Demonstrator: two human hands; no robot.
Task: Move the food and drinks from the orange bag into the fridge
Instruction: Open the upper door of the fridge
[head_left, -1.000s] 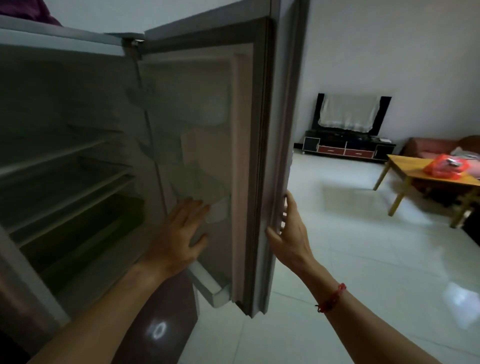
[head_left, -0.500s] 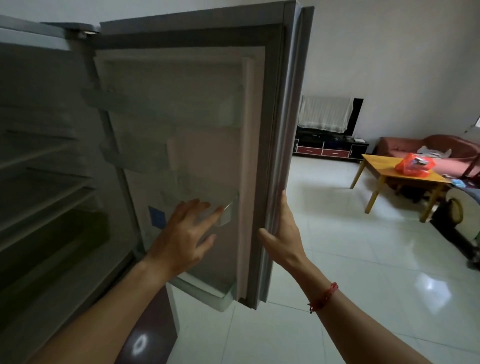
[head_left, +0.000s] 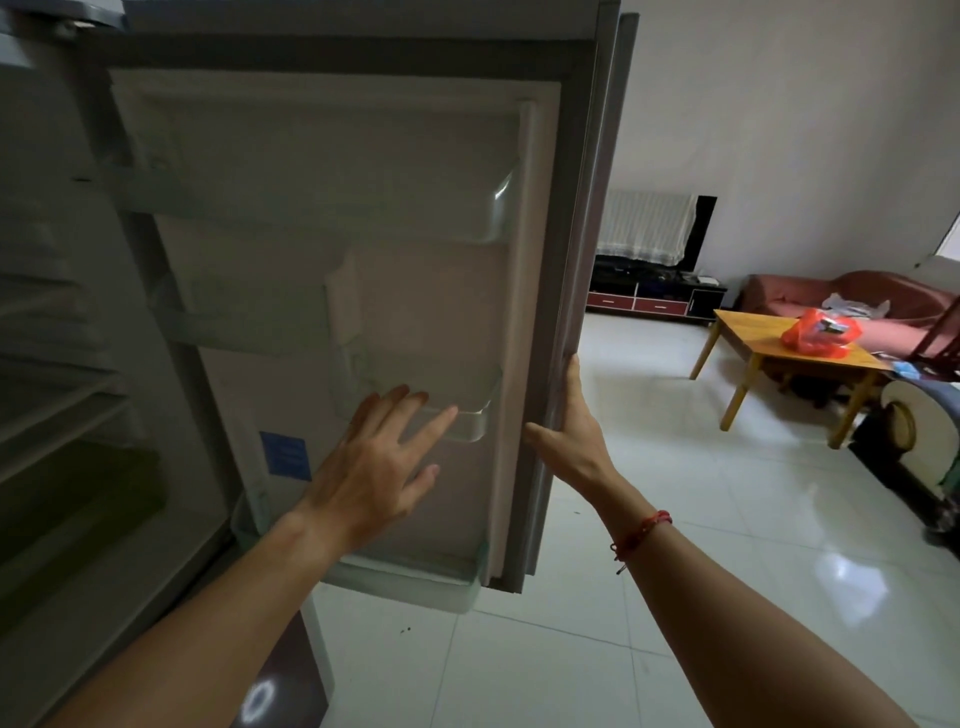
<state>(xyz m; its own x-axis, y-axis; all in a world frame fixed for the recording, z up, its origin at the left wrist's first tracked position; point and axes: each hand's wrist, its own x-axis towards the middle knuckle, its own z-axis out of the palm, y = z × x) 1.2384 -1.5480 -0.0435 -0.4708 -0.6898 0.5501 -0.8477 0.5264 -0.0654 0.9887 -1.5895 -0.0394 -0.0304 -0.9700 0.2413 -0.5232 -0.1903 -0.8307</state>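
the fridge (head_left: 78, 364) stands open, its door (head_left: 363, 208) swung wide. the desk (head_left: 769, 353) is well apart across the room, with the bag (head_left: 815, 338) on it. the left hand (head_left: 374, 467) lies flat on the inner door, fingers spread. the right hand (head_left: 571, 441) rests on the door's edge, fingers straight. once let go, the door may drift shut before the bag arrives.

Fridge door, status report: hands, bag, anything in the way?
Left hand open at door shelf; right hand flat along door edge. Bag on table across room, untouched. No obstacle seen on floor.
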